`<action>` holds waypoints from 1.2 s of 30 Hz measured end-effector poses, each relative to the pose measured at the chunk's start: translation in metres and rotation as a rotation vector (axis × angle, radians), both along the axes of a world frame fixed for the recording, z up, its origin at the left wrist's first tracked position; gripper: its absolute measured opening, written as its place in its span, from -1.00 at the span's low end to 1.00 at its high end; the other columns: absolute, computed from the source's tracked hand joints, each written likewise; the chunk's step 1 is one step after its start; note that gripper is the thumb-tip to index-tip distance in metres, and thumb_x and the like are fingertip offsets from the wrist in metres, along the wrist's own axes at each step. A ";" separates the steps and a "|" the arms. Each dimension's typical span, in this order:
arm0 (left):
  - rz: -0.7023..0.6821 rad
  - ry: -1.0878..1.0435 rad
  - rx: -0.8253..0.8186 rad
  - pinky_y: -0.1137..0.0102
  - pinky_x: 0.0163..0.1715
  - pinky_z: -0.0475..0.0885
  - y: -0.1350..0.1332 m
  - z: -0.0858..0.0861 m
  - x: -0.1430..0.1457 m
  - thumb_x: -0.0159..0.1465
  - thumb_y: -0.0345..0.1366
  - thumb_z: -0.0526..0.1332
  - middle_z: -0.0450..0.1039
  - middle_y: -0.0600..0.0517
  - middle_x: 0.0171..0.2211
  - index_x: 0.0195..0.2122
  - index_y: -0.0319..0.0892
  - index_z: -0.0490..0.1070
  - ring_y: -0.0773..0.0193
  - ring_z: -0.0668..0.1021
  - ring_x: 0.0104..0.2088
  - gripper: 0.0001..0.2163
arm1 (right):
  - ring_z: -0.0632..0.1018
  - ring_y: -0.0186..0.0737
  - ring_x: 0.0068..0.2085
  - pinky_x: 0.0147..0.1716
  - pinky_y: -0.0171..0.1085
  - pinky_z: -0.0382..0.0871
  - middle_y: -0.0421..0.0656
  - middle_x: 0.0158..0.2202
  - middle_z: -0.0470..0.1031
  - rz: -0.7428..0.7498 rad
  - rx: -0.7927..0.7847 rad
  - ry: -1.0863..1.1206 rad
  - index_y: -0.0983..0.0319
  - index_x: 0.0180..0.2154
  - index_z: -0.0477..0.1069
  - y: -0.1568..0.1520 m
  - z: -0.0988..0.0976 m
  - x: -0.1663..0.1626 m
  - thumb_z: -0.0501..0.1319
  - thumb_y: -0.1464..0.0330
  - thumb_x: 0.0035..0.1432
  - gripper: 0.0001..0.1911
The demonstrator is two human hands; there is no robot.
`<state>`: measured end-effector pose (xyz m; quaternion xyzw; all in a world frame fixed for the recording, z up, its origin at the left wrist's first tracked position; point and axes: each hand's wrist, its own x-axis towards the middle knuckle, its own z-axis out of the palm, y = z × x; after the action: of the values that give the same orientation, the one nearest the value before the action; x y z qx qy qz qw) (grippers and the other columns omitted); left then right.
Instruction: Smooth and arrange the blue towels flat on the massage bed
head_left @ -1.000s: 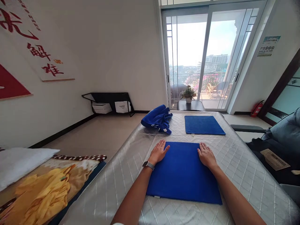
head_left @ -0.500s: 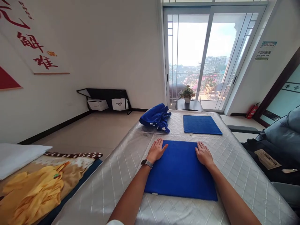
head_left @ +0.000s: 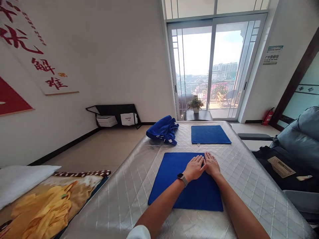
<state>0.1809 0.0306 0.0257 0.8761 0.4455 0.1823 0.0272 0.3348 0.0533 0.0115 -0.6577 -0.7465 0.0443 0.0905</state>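
Note:
A flat blue cloth [head_left: 171, 177] lies spread on the quilted silver table cover [head_left: 119, 196]. My left hand [head_left: 195, 167] rests flat on the cloth's upper right part, fingers stretched forward. Beside it, my right hand [head_left: 211, 163] lies over the cloth's far right corner, fingers extended; the left thumb meets it. Neither hand grips anything. Farther back on the right is a second flat blue cloth [head_left: 210, 134]. To its left sits a crumpled pile of blue cloths [head_left: 163, 130] with small white tags.
At lower left, yellow cloth [head_left: 47, 209] and a white pillow [head_left: 25, 181] lie on bedding. A potted plant [head_left: 196, 103] stands on a dark chair [head_left: 198, 115] beyond the table. A grey armchair [head_left: 299, 132] is at right, with a fire extinguisher [head_left: 267, 117] behind.
My left hand has moved right, from the cloth's left edge to beside my right hand. My right hand stays at the right edge. The camera view has shifted slightly.

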 end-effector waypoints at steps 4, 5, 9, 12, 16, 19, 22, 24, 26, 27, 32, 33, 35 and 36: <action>0.099 -0.058 -0.020 0.06 0.34 0.09 0.013 -0.014 0.036 0.46 0.06 -0.29 0.21 -0.19 0.34 0.39 -0.23 0.08 0.04 0.22 0.36 -0.36 | -0.07 -0.20 0.44 0.37 -0.16 -0.20 -0.10 0.46 -0.08 0.042 -0.006 0.001 0.33 0.41 -0.02 0.000 -0.004 0.005 -0.16 0.35 0.35 -0.37; 0.110 -0.058 -0.033 0.05 0.34 0.08 0.016 -0.016 0.038 0.46 0.07 -0.29 0.20 -0.19 0.34 0.40 -0.23 0.06 0.03 0.20 0.37 -0.35 | -0.07 -0.20 0.44 0.37 -0.16 -0.20 -0.10 0.46 -0.07 0.036 -0.005 0.010 0.32 0.41 -0.01 0.000 -0.004 0.006 -0.16 0.34 0.36 -0.37; 0.132 -0.019 -0.076 0.04 0.36 0.04 0.025 -0.019 0.023 0.45 0.08 -0.30 0.15 -0.16 0.37 0.41 -0.20 0.06 0.03 0.13 0.40 -0.35 | -0.03 -0.18 0.44 0.37 -0.16 -0.21 -0.08 0.45 -0.03 0.002 0.014 0.032 0.31 0.41 -0.01 0.001 -0.003 0.002 -0.18 0.24 0.39 -0.37; 0.185 0.017 -0.091 0.04 0.36 0.02 0.028 -0.016 0.000 0.44 0.11 -0.28 0.13 -0.13 0.38 0.41 -0.17 0.07 0.02 0.10 0.41 -0.34 | -0.01 -0.16 0.43 0.37 -0.14 -0.20 -0.06 0.44 -0.02 -0.017 0.021 0.039 0.33 0.40 0.01 0.001 0.000 -0.002 -0.17 0.21 0.39 -0.36; 0.275 0.053 -0.110 0.04 0.37 0.00 0.028 -0.014 -0.042 0.42 0.16 -0.30 0.10 -0.11 0.39 0.41 -0.18 0.07 0.02 0.08 0.41 -0.30 | 0.00 -0.14 0.43 0.37 -0.13 -0.21 -0.04 0.44 0.00 -0.030 0.029 0.050 0.36 0.40 -0.01 0.001 0.001 -0.004 -0.18 0.18 0.39 -0.33; 0.332 0.077 -0.103 0.06 0.37 -0.01 0.026 -0.014 -0.084 0.41 0.18 -0.32 0.10 -0.10 0.40 0.40 -0.17 0.08 0.04 0.08 0.41 -0.28 | -0.01 -0.15 0.43 0.37 -0.14 -0.22 -0.05 0.44 -0.01 -0.030 0.029 0.051 0.35 0.41 -0.02 0.001 0.000 -0.004 -0.19 0.17 0.39 -0.33; 0.406 0.099 -0.104 0.06 0.37 -0.03 0.022 -0.015 -0.127 0.41 0.19 -0.35 0.10 -0.10 0.40 0.40 -0.17 0.09 0.04 0.09 0.41 -0.27 | -0.01 -0.15 0.43 0.37 -0.14 -0.22 -0.06 0.44 -0.01 -0.029 0.031 0.043 0.35 0.40 -0.01 0.003 -0.002 -0.004 -0.18 0.17 0.38 -0.33; 0.453 0.101 -0.117 0.07 0.37 -0.04 0.019 -0.015 -0.151 0.40 0.19 -0.36 0.07 -0.13 0.40 0.40 -0.24 0.07 0.04 0.08 0.41 -0.24 | -0.01 -0.15 0.43 0.37 -0.14 -0.23 -0.06 0.44 -0.01 -0.037 0.033 0.036 0.35 0.40 -0.01 0.004 -0.003 -0.004 -0.18 0.17 0.38 -0.33; 0.496 0.090 -0.129 0.10 0.37 -0.04 0.017 -0.016 -0.167 0.40 0.20 -0.36 0.02 -0.16 0.42 0.40 -0.30 0.05 0.03 0.05 0.42 -0.21 | -0.01 -0.16 0.43 0.37 -0.14 -0.23 -0.06 0.44 0.00 -0.042 0.032 0.028 0.35 0.41 -0.01 0.004 -0.003 -0.004 -0.18 0.17 0.38 -0.33; 0.511 0.081 -0.133 0.10 0.37 -0.04 0.016 -0.016 -0.172 0.40 0.21 -0.37 -0.01 -0.16 0.42 0.41 -0.32 0.04 0.03 0.04 0.42 -0.20 | -0.01 -0.16 0.43 0.37 -0.14 -0.23 -0.05 0.44 0.00 -0.041 0.031 0.024 0.35 0.41 -0.02 0.004 -0.003 -0.004 -0.18 0.17 0.38 -0.32; 0.538 0.052 -0.136 0.11 0.37 -0.03 0.016 -0.021 -0.179 0.38 0.23 -0.37 -0.02 -0.16 0.43 0.41 -0.31 0.02 0.02 0.03 0.42 -0.18 | -0.03 -0.15 0.44 0.37 -0.13 -0.22 -0.04 0.44 -0.02 -0.027 0.019 0.003 0.37 0.41 -0.03 0.002 -0.001 -0.004 -0.18 0.18 0.39 -0.32; 0.538 0.050 -0.131 0.12 0.37 -0.03 0.017 -0.022 -0.178 0.38 0.23 -0.37 -0.01 -0.16 0.42 0.41 -0.31 0.03 0.02 0.03 0.42 -0.18 | -0.03 -0.15 0.44 0.37 -0.13 -0.22 -0.04 0.44 -0.02 -0.031 0.019 0.000 0.37 0.41 -0.03 0.002 -0.001 -0.004 -0.18 0.18 0.39 -0.32; 0.535 0.045 -0.114 0.12 0.38 -0.03 0.017 -0.023 -0.178 0.39 0.22 -0.37 0.01 -0.15 0.42 0.41 -0.31 0.04 0.03 0.04 0.42 -0.19 | -0.03 -0.16 0.44 0.37 -0.14 -0.21 -0.05 0.44 -0.02 -0.039 0.021 -0.005 0.36 0.41 -0.03 0.002 0.000 -0.005 -0.18 0.18 0.39 -0.33; 0.535 0.041 -0.106 0.11 0.38 -0.03 0.017 -0.024 -0.178 0.39 0.22 -0.37 0.03 -0.15 0.41 0.41 -0.30 0.05 0.03 0.04 0.42 -0.19 | -0.03 -0.16 0.44 0.37 -0.14 -0.20 -0.05 0.45 -0.02 -0.041 0.022 -0.010 0.36 0.41 -0.03 0.001 0.000 -0.005 -0.18 0.17 0.39 -0.33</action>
<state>0.0027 0.0480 0.0017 0.7282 0.6704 0.1414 0.0150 0.3295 0.0547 0.0114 -0.6719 -0.7339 0.0312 0.0949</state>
